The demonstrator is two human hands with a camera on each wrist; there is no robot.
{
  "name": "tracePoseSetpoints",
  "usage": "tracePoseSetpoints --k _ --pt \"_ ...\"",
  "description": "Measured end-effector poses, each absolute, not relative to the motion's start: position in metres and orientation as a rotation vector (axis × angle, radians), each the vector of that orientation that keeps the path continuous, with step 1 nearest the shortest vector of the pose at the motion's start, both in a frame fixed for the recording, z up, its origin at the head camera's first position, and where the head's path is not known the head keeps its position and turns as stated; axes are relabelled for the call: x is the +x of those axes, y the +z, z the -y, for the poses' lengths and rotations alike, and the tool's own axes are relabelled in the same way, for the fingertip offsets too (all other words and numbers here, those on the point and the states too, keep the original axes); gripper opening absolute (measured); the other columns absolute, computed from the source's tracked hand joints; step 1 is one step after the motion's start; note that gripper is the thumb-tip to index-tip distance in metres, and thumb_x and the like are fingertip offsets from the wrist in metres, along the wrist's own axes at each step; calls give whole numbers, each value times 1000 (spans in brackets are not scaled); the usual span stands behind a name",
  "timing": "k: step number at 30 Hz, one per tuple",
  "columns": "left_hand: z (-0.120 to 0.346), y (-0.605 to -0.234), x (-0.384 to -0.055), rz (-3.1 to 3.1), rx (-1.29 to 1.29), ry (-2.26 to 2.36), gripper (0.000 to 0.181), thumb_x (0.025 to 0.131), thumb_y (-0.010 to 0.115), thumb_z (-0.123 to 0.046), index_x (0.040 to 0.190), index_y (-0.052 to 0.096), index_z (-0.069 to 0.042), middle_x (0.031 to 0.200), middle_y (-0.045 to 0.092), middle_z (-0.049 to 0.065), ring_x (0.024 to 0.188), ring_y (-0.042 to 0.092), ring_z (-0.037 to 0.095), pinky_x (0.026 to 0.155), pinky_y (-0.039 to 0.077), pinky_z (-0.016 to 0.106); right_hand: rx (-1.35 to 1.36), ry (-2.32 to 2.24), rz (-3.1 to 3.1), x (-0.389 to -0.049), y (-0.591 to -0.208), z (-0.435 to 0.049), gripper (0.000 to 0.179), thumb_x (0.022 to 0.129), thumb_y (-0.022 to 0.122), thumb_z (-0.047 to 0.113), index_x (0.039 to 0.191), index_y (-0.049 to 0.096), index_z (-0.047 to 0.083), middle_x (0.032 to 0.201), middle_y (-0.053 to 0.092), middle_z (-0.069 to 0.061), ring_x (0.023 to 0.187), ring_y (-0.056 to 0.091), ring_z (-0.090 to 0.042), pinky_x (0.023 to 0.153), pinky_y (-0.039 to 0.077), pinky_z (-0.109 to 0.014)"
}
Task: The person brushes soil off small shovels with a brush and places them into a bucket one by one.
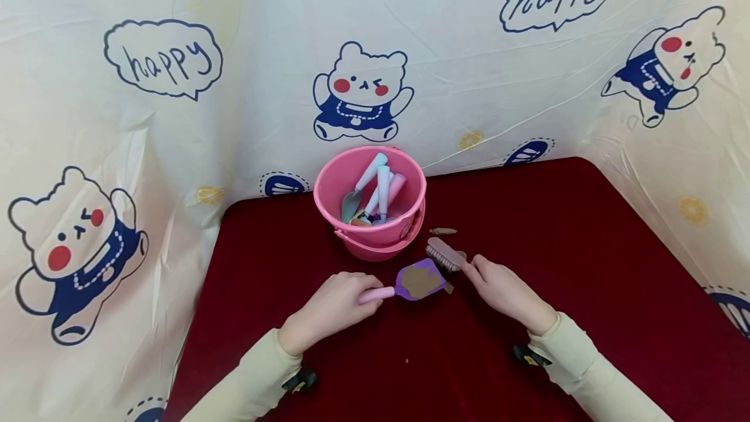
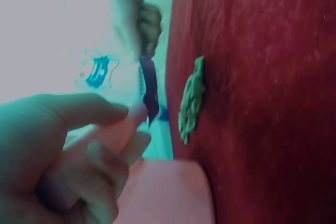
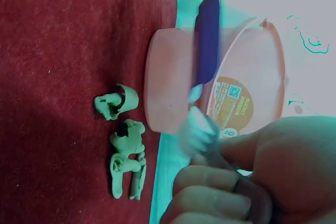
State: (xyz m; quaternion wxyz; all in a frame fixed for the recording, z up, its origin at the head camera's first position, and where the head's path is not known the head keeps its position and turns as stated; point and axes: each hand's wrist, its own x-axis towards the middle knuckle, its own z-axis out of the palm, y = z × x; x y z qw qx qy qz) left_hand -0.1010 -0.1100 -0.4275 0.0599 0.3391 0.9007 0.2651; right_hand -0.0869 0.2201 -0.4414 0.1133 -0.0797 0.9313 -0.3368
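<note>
My left hand (image 1: 334, 305) grips the pink handle of a small toy shovel (image 1: 400, 286) with a purple blade. A flat layer of brown, clay-like stuff (image 1: 420, 281) covers the blade, which is held above the table. The right hand (image 1: 506, 288) holds a pink brush (image 1: 446, 253), its white bristles pointing toward the shovel's tip. A bit of clay hangs at the blade's edge. In the right wrist view, several curled clay pieces (image 3: 127, 139) lie on the cloth below the tools; they look greenish there. The brush head is blurred, so contact with the blade is unclear.
A pink bucket (image 1: 375, 234) stands behind the shovel, with several toy tools (image 1: 383, 191) inside, handles up. One clay strip (image 1: 443, 231) lies right of it. Dark red cloth (image 1: 586, 246) covers the table. A printed white curtain (image 1: 263, 83) hangs around the back and sides.
</note>
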Motion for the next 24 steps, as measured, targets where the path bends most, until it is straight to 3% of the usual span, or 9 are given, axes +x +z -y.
tracePoseSetpoints --k 4,14,24 --pt "94 -431 -97 -2814 1000 811 3 89 77 -15 89 73 -16 74 64 -9 62 51 6 63 48 26 -303 -996 -2757 -84 -441 -214 33 111 49 33 85 52 12 62 39 5 51 33 -8 47 33 -25" --pt "73 -437 -93 -2999 1018 751 28 86 78 -15 68 57 -14 59 47 -6 51 44 10 52 45 29 -445 -1017 -2751 -75 -446 -198 44 106 59 42 71 48 19 56 35 12 48 31 -1 47 31 -21" --pt "71 -436 -97 -3081 1049 754 35 87 80 -15 67 52 -15 58 39 -7 50 41 11 49 39 26 -488 -980 -2857 -77 -452 -198 42 106 61 36 70 50 18 55 35 13 45 29 1 44 29 -21"
